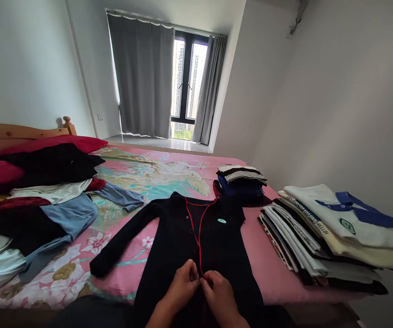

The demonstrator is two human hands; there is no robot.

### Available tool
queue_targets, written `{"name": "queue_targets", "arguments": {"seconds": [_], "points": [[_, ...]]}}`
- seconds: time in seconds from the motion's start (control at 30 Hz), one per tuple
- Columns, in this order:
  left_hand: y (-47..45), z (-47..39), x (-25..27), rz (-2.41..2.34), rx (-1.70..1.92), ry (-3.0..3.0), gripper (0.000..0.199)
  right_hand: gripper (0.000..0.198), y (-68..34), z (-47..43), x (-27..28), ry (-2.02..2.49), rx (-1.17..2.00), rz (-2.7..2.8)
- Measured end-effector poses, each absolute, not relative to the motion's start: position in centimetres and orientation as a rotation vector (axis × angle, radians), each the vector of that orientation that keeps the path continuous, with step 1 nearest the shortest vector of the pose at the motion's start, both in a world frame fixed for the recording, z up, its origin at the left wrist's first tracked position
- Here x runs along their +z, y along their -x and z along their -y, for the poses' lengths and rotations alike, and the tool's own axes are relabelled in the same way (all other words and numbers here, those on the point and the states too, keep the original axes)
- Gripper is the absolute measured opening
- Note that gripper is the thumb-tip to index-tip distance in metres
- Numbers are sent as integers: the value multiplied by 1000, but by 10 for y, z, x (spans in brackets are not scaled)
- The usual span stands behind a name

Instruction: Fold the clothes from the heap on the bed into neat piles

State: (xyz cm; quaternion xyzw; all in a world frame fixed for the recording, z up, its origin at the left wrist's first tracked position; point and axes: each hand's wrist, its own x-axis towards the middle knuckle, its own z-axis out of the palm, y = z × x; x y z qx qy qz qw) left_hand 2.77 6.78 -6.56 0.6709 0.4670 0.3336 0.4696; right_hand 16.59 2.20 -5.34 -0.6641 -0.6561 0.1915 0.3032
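My left hand (185, 279) pinches the front of the black jacket (225, 257), laid on the bed (266, 278); my right hand (219, 290) pinches beside it, probably on the red trim (200, 253), though shadowed. Edges should stay level, untwisted.

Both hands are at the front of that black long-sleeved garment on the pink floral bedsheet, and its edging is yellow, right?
Not yellow: the head view shows red fabric edging. The left hand and right hand are at the front of the black long-sleeved garment.
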Motion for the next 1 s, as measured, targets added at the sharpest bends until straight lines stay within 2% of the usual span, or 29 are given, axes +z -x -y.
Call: {"name": "queue_targets", "arguments": {"seconds": [0.1,0.23,0.43,0.6,0.8,1.0], "points": [[-27,-67,-62,-1113,841,-1676,12,22,-175,-19,-49,1720,577,1727],[-28,-68,-63,-1042,825,-1631,11,40,-190,-22,-50,1685,793,1721],[-32,-72,-71,-998,763,-1513,15,23,-200,-32,-58,1725,916,1678],[-34,-71,-68,-970,750,-1450,16,16,-197,-29,-58,1820,785,1763],[-40,-69,-66,-990,791,-1387,25,16,-192,-21,-58,1835,588,1829],[-48,-67,-64,-1112,873,-1378,20,14,-197,-23,-62,1819,653,1776]]}}
